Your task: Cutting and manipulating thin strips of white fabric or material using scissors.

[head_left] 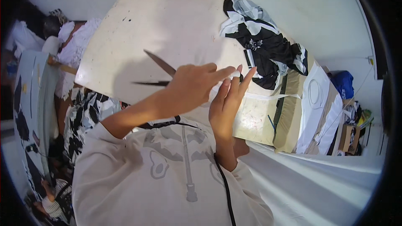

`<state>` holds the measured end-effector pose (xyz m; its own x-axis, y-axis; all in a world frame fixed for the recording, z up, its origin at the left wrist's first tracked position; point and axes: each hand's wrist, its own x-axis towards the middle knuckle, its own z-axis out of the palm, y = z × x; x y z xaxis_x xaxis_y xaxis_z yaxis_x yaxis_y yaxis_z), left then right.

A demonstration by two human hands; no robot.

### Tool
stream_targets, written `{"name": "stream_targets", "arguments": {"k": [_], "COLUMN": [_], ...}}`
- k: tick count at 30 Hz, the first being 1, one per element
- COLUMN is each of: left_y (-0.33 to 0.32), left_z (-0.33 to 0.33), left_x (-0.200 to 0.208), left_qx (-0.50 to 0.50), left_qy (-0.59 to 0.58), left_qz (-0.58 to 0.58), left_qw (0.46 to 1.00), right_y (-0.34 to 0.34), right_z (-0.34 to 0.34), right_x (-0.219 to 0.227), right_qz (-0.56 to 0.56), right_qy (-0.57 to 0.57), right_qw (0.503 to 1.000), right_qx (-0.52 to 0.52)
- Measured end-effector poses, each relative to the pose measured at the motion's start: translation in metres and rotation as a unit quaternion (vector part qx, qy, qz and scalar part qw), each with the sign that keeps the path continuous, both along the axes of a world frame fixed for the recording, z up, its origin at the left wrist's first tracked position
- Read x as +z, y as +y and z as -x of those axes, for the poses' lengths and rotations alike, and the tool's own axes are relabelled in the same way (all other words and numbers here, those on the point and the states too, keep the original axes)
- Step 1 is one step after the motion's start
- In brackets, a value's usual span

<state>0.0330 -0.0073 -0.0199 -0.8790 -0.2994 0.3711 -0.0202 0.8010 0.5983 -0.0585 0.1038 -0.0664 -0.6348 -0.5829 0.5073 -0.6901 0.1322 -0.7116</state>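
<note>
My left hand (193, 84) is closed around a pair of scissors (160, 63), whose parted blades stick out to the left over the table. Its index finger stretches right to the fingers of my right hand (226, 109). Where they meet, a small white piece (235, 74) sits at a right fingertip, with a dark bit beside it; I cannot tell what either is. The right hand is raised, palm side partly showing, its fingers stretched and apart. Just beyond it lies a heap of black, white and grey cloth (261, 42).
Both hands are above a pale table (167, 21). A white strip (272, 96) crosses its right part toward brown and white sheets (312, 113). Fabric scraps (90, 117) pile up below the left edge. Another person (54, 201) is at the lower left. A blue bag (343, 84) stands far right.
</note>
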Motion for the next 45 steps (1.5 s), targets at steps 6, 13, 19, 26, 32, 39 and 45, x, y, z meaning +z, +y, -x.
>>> {"name": "stream_targets", "arguments": {"k": [6, 13, 19, 26, 32, 39, 45], "left_y": [0.016, 0.011, 0.006, -0.011, -0.014, -0.008, -0.023], "left_z": [0.006, 0.005, 0.0, -0.006, -0.007, -0.008, -0.006], "left_x": [-0.003, 0.0, -0.006, 0.004, 0.006, 0.013, 0.013], "left_qx": [0.022, 0.04, 0.066, 0.092, 0.127, 0.122, 0.144], "left_qy": [0.004, -0.007, 0.024, 0.014, 0.018, 0.039, 0.047], "left_qz": [0.07, 0.079, 0.072, 0.08, 0.095, 0.091, 0.09], "left_qw": [0.997, 0.996, 0.995, 0.992, 0.987, 0.988, 0.984], "right_y": [0.007, 0.006, 0.009, 0.036, 0.023, -0.018, 0.016], "right_z": [0.013, 0.014, 0.006, 0.017, 0.005, 0.007, 0.011], "right_x": [-0.002, -0.012, 0.01, -0.006, 0.018, -0.007, 0.009], "right_qz": [0.091, 0.224, 0.208, 0.242, 0.121, 0.169, 0.195], "right_qy": [-0.174, -0.199, -0.553, -0.406, -0.134, -0.163, -0.341], "right_qw": [0.98, 0.954, 0.789, 0.837, 0.982, 0.972, 0.907], "right_qx": [0.027, 0.023, 0.17, 0.274, 0.055, -0.022, 0.149]}}
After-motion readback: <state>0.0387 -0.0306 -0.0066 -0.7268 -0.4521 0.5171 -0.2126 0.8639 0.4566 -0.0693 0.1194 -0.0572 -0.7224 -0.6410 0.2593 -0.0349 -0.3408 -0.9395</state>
